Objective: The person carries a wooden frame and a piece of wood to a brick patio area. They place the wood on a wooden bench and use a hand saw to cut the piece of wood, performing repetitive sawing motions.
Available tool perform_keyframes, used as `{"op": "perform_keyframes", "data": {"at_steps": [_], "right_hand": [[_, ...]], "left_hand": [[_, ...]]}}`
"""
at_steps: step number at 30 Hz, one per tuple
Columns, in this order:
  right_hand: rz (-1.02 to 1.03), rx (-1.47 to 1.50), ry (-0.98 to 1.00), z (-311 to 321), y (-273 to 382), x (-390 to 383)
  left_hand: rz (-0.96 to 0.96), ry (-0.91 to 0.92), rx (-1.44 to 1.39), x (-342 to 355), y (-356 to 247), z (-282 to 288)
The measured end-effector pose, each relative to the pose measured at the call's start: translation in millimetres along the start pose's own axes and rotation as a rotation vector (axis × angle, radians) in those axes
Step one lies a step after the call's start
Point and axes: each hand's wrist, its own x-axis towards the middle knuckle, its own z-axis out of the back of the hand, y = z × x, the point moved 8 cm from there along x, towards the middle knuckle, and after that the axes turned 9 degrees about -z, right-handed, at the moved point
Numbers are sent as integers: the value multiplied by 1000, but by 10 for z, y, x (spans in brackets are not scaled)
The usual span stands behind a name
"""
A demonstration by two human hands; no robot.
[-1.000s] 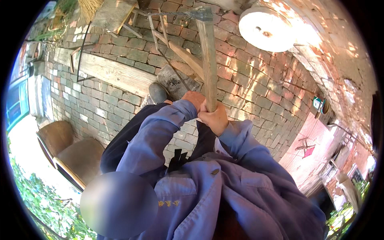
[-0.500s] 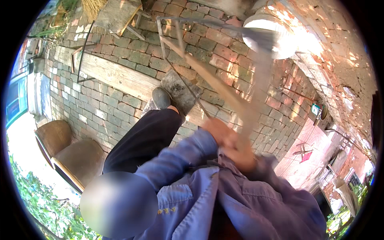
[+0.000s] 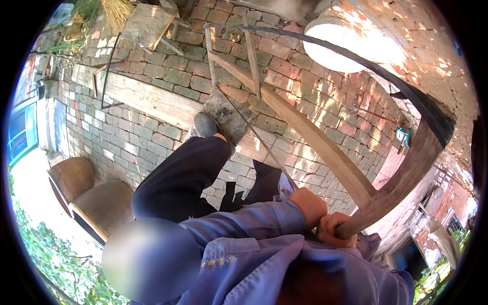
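A large wooden frame saw (image 3: 320, 142) reaches from my body across to the far side, with a central beam, a thin blade and a dark twisted cord. My right hand (image 3: 333, 230) is wrapped round the lower end of its curved wooden end piece. Beside it, my left hand (image 3: 308, 207) is closed at the near end of the narrow blade; the fingers' inner side is hidden. Beyond the hands, my shoe (image 3: 205, 124) rests on a weathered wood block (image 3: 227, 114), which lies across a long pale plank (image 3: 147, 101).
A small wooden stool (image 3: 148, 25) stands at the far left, with a straw broom (image 3: 118, 15) by it. A thin black frame (image 3: 108, 76) leans at the plank. Brown rounded vessels (image 3: 104, 203) stand at left. A white rounded object (image 3: 338, 46) sits by the right wall.
Both hands have drawn back toward my right side, bringing the saw's near end along. The curved end piece has swung out to the right. The shoe and plank have stayed put.
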Motion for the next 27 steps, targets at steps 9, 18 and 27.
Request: {"op": "perform_keyframes", "data": {"at_steps": [9, 18, 27], "right_hand": [[-36, -281, -403, 574, -908, 2472], [-211, -97, -512, 305, -1224, 2179], [-118, -268, -341, -265, -896, 2576]], "left_hand": [[356, -8, 47, -417, 2555, 540], [467, -425, 216, -673, 2819, -267], [437, -446, -171, -1366, 2760, 330]]}}
